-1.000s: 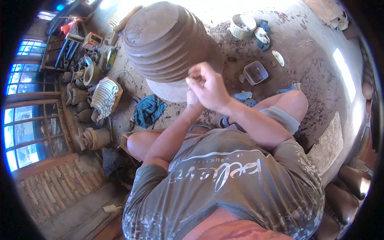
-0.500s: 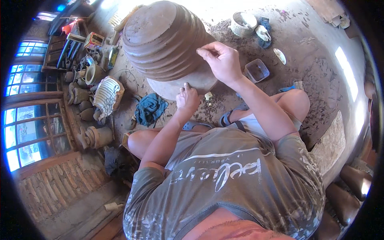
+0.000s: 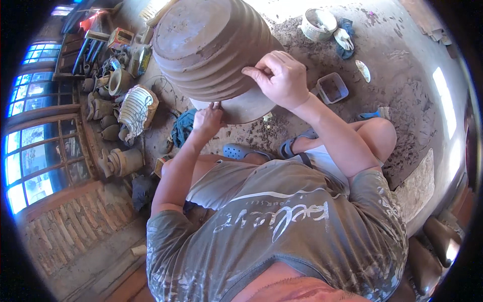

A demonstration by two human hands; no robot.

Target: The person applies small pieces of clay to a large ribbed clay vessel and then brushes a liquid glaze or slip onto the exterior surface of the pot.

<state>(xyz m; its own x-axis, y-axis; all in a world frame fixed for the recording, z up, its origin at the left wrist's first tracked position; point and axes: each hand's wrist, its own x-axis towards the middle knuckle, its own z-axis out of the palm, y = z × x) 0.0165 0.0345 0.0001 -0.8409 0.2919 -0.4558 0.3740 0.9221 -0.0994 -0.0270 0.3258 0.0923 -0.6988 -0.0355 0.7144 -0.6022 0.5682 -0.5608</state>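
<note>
A large brown clay vessel with horizontal ridges (image 3: 201, 50) stands on a pale round board (image 3: 241, 108). My right hand (image 3: 282, 80) is at the vessel's right side, thumb and fingers pinched against the lower ridges; what is between the fingertips, if anything, is hidden. Below it and to the left, my left hand (image 3: 209, 121) has bent fingers, one reaching up to the vessel's bottom edge by the board; its thumb and any held thing are hidden. A teal cloth (image 3: 182, 128) lies just left of the board.
Pots and tools crowd the left side by the windows (image 3: 37, 166), near a ribbed pale basket (image 3: 136, 110). Right of the vessel lie a white bucket (image 3: 318, 25), a plastic tub (image 3: 332, 88) and an oval white piece (image 3: 363, 70). My crossed legs (image 3: 372, 136) are below the board.
My hands have come apart from being together. The left moved left to the vessel's bottom edge; the right rose to its ridges and pinched there. The view shifted slightly.
</note>
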